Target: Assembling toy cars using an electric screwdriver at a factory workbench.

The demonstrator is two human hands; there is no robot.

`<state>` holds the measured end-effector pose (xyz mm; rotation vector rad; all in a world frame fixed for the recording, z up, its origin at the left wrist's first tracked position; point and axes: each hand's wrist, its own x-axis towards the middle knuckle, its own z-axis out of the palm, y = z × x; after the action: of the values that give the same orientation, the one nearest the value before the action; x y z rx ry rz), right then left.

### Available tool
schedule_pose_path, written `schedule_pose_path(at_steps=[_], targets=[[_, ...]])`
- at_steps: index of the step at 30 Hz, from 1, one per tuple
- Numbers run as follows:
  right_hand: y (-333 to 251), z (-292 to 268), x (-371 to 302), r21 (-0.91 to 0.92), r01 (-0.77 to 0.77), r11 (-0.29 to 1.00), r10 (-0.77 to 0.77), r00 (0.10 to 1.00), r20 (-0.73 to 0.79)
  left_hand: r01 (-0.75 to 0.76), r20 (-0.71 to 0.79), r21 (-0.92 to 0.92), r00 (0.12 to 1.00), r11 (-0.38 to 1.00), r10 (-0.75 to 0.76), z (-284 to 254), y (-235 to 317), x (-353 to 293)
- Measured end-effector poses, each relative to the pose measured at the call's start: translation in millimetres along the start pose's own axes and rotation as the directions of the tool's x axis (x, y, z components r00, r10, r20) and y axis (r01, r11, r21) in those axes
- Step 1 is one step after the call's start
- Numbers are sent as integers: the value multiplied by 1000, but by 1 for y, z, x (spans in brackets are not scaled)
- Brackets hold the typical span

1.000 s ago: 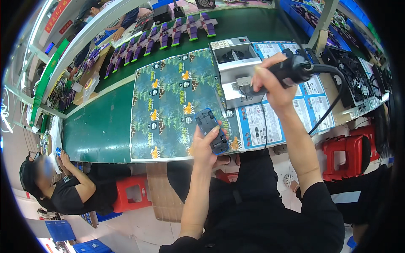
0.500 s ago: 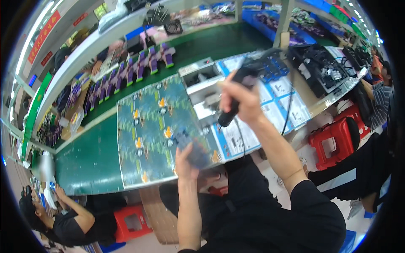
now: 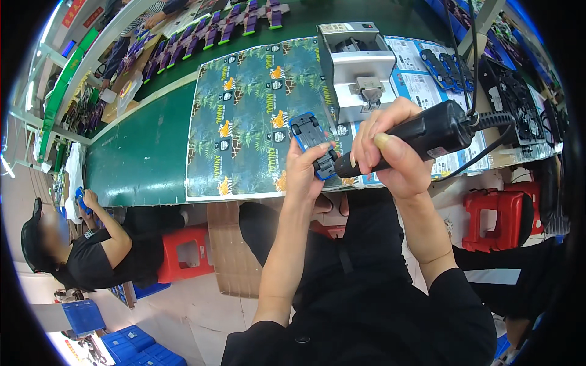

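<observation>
My left hand point(image 3: 304, 169) is closed on a blue toy car point(image 3: 312, 136), turned so its black underside faces up. In my right hand point(image 3: 394, 148) is a black corded electric screwdriver point(image 3: 428, 131), held nearly level with its tip pointing left. That tip meets the near end of the car's underside; whether it sits on a screw is too small to see. Both hands are over the near edge of the patterned sheet point(image 3: 253, 91) on the bench.
A silver metal machine point(image 3: 357, 67) stands behind my hands. More blue car parts point(image 3: 448, 70) lie right of it, beside a black tray of parts point(image 3: 519, 100). Purple toy pieces point(image 3: 250, 18) line the far belt. Red stools point(image 3: 497, 216) and a seated co-worker point(image 3: 91, 241) are nearby.
The screwdriver has come down and left to the car, and the car has risen to meet it. My view has shifted, and the blur on the car is gone.
</observation>
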<state>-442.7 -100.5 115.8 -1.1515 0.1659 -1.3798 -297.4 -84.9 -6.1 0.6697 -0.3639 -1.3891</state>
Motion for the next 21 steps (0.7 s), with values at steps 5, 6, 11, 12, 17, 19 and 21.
schedule_pose_path(at_steps=[5,6,11,12,17,19,21], targets=[[6,1,-1,-187,-38,982,42,999,15,13,-6,-4,1000,1000,-13,4,3,-2],[6,1,0,-189,-40,981,43,999,13,23,-11,-3,1000,1000,-23,5,4,-3],[14,-4,4,-279,-73,958,101,991,88,92,-5,-93,996,991,-93,1,-4,6],[17,-5,4,-273,-74,959,102,991,90,114,25,-108,993,988,-112,1,-6,8],[32,-2,3,-181,-52,982,83,982,168,151,-31,-75,988,986,-154,-8,8,1],[25,-10,2,-134,-79,988,103,979,177,160,-30,19,987,987,-160,-6,-10,10],[20,-11,2,-86,-73,994,87,982,168,155,15,11,988,988,-156,9,-9,5]])
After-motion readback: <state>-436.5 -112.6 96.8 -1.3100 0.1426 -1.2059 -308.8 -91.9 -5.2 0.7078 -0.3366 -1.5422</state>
